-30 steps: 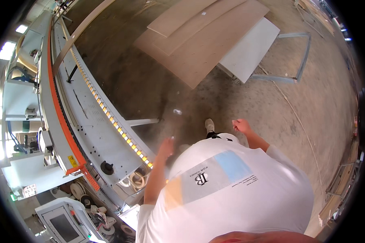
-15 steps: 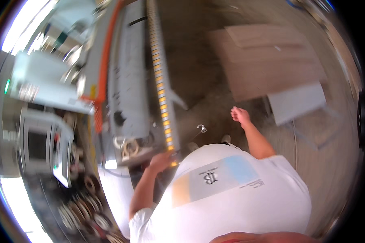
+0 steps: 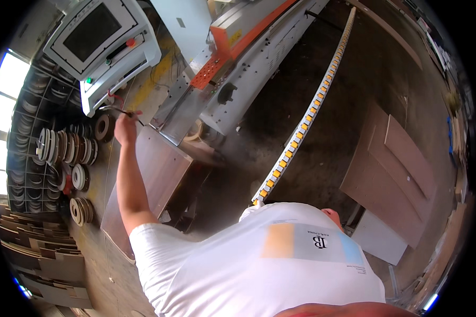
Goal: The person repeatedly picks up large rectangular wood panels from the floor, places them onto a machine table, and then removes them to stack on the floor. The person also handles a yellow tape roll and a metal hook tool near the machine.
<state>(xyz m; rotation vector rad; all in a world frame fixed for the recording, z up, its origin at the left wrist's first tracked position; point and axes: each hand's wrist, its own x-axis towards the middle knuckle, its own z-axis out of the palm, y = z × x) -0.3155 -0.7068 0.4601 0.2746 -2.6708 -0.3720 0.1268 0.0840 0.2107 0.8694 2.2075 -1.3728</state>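
My left hand (image 3: 125, 129) curls around a slender curved tool (image 3: 120, 110); right hand (image 3: 331, 214), closure indeterminable. Apparent step: handling; next calls for steadiness.

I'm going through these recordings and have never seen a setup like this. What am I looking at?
There is no robot: a person works with bare hands, filmed from a wide fisheye camera on their head, looking down, so straight edges bend. The white shirt is the wearer's own.

The left hand reaches out to a thin, dark and red object, too small to identify or tell whether it is gripped. The right hand is mostly hidden by the shirt; I can't see anything in it.

Ahead are a grey machine with an orange strip, a control console and a yellow-and-white rail. At right, brown boards overlap.
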